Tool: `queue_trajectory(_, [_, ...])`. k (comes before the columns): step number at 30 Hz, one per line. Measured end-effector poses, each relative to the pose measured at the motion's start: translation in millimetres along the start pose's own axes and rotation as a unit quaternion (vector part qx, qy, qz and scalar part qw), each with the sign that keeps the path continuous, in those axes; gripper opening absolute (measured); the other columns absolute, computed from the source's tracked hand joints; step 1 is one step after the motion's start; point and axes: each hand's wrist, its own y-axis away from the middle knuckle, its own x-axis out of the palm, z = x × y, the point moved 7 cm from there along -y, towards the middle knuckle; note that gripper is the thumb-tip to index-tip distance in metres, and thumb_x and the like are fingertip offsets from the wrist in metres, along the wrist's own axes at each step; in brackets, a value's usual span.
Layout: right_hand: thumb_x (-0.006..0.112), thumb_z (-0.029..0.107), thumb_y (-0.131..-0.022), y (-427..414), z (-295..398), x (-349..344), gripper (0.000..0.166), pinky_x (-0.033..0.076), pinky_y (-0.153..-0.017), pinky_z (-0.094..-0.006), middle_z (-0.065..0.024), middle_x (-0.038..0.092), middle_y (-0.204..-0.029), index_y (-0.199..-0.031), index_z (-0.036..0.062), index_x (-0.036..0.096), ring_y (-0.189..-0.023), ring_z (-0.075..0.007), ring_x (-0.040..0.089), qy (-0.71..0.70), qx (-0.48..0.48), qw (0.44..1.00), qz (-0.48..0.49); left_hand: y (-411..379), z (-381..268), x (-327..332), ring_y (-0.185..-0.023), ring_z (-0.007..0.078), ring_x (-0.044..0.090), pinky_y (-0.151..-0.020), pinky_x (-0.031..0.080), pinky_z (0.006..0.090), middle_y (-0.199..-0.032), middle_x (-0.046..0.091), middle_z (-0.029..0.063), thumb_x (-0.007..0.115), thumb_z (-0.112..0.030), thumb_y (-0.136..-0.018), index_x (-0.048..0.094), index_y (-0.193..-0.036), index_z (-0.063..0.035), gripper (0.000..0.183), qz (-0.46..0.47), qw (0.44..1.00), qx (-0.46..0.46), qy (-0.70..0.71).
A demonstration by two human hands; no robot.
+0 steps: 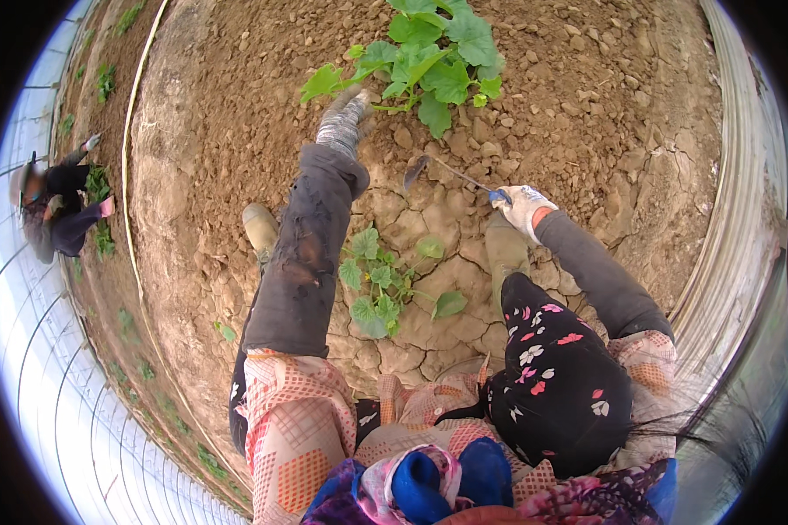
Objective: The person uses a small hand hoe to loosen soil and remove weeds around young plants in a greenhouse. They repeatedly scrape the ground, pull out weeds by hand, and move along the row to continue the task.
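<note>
My left hand (345, 122), in a grey knit glove, reaches to the left side of a large leafy vine plant (427, 62). Its fingertips meet the lower left leaves, and whether they grip anything cannot be made out. My right hand (524, 205), in a pale glove, is closed around the blue grip of a small hand hoe (458, 173). The dark curved blade points left, just above the cracked soil and below the big plant. A smaller vine plant (384, 282) with a few yellow flowers grows between my boots.
Loose clods (565, 131) surround the big plant. A pale hose (129, 138) runs along the left. Beyond it another person (59, 203) crouches by a row of plants, near the greenhouse film wall (39, 341). Folded plastic sheeting (739, 164) borders the right side.
</note>
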Motion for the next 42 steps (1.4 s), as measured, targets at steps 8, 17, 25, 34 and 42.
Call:
queue_trajectory(8, [0.051, 0.026, -0.083, 59, -42, 2, 0.023, 0.045, -0.072, -0.0416, -0.0174, 0.062, -0.085, -0.095, 0.0075, 0.059, -0.083, -0.0359, 0.059, 0.042, 0.062, 0.997, -0.004, 5, 13, -10, -0.095, 0.0204, 0.056, -0.078, 0.051, 0.0335, -0.117, 0.052, 0.0056, 0.057, -0.021, -0.088, 0.048, -0.124, -0.0129, 0.038, 0.001, 1.0, -0.012, -0.001])
queue_trajectory(17, [0.048, 0.028, -0.086, -3, 63, -13, 0.025, 0.046, -0.069, -0.043, -0.0176, 0.061, -0.084, -0.1, 0.009, 0.055, -0.081, -0.0361, 0.059, 0.093, -0.111, 0.988, -0.062, 0, -6, 5, -0.097, 0.0207, 0.055, -0.079, 0.05, 0.0358, -0.117, 0.051, 0.0068, 0.057, -0.021, -0.088, 0.044, -0.127, -0.009, 0.042, 0.018, 1.0, 0.006, 0.013])
queue_trajectory(25, [0.049, 0.029, -0.086, 5, -25, -2, 0.026, 0.046, -0.074, -0.0414, -0.0168, 0.062, -0.09, -0.097, 0.0079, 0.06, -0.085, -0.0359, 0.058, 0.047, 0.057, 0.997, -0.02, 8, -7, 4, -0.099, 0.0208, 0.055, -0.08, 0.051, 0.0353, -0.118, 0.051, 0.0072, 0.057, -0.02, -0.088, 0.044, -0.127, -0.0097, 0.042, 0.02, 1.0, 0.005, 0.007])
queue_trajectory(34, [0.044, 0.031, -0.088, 24, 4, 9, 0.029, 0.045, -0.072, -0.0426, -0.0193, 0.062, -0.088, -0.099, 0.0084, 0.059, -0.085, -0.0373, 0.058, 0.038, 0.009, 0.999, -0.033, 3, 5, -5, -0.096, 0.02, 0.057, -0.077, 0.051, 0.0333, -0.115, 0.053, 0.0058, 0.058, -0.019, -0.087, 0.045, -0.126, -0.0089, 0.043, 0.009, 1.0, 0.006, 0.016])
queue_trajectory(42, [0.046, 0.036, -0.087, -12, 0, -7, 0.038, 0.045, -0.078, -0.0413, -0.021, 0.061, -0.097, -0.1, 0.0025, 0.06, -0.092, -0.0375, 0.057, 0.046, 0.036, 0.998, 0.011, -3, 10, 2, -0.096, 0.0211, 0.057, -0.079, 0.051, 0.0348, -0.116, 0.053, 0.0044, 0.058, -0.019, -0.087, 0.046, -0.126, -0.0101, 0.042, -0.013, 0.999, -0.016, 0.034])
